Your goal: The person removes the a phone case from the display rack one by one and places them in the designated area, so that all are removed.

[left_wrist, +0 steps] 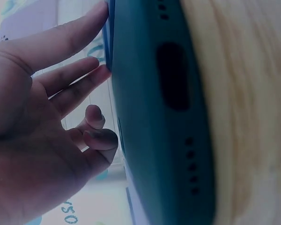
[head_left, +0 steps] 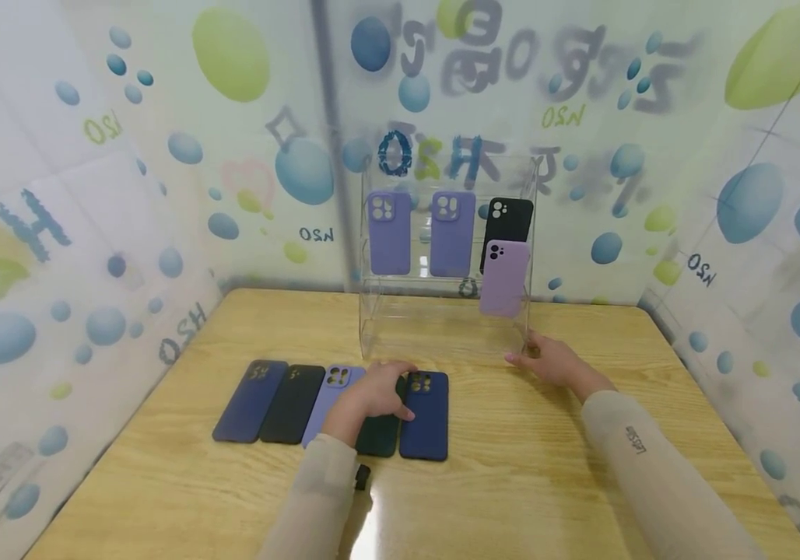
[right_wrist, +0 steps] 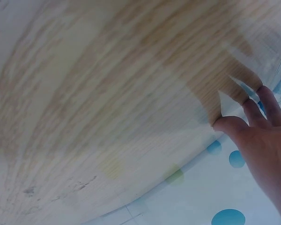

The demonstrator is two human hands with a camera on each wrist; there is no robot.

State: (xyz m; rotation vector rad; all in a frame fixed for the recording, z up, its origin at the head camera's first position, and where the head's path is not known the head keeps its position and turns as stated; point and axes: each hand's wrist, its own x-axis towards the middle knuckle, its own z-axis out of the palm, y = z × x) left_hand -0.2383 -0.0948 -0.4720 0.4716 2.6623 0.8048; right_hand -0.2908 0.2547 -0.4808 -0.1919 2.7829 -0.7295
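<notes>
My left hand reaches over a dark green phone case to the navy phone case at the row's right end. Its thumb and fingertips touch or nearly touch the navy case's edge. In the left wrist view the thumb and two fingers are fairly straight, the others bent; the green case fills the foreground. At the lower right corner of a clear display stand rests my right hand, fingers spread and loosely bent. Whether it grips the stand is unclear in the right wrist view.
Left of the green case lie a lilac phone case, a black one and a dark blue one. The stand bears two lavender cases, a black case and, lower, a pink-purple case. Patterned walls enclose the table.
</notes>
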